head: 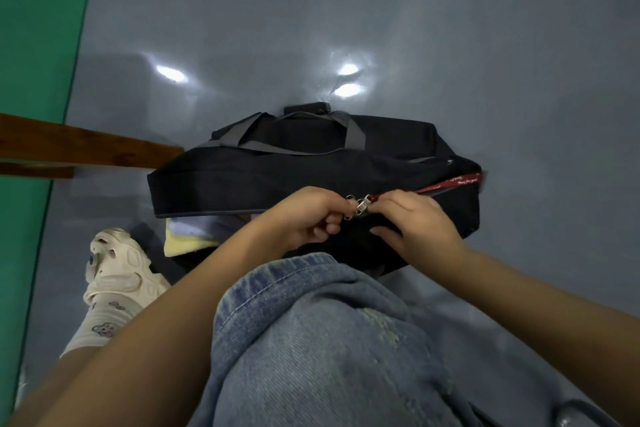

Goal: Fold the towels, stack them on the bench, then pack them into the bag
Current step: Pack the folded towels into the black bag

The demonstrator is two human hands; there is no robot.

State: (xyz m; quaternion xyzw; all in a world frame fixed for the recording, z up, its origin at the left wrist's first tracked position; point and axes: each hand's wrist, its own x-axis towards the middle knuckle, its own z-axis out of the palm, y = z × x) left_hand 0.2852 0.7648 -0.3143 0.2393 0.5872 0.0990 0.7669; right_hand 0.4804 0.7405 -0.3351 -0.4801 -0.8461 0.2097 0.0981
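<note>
A black duffel bag with grey handles lies on the grey floor in front of my knee. Its zipper, edged with red tape, runs from the right end to the middle. My left hand pinches a metal zipper pull at the middle of the bag. My right hand grips the bag's edge and the red tape just right of the pull. Folded towels, pale blue over yellow, show through the open left part of the bag.
A brown wooden bench juts in from the left, its end beside the bag. A green floor strip runs along the left edge. My denim-clad knee and a white shoe fill the foreground.
</note>
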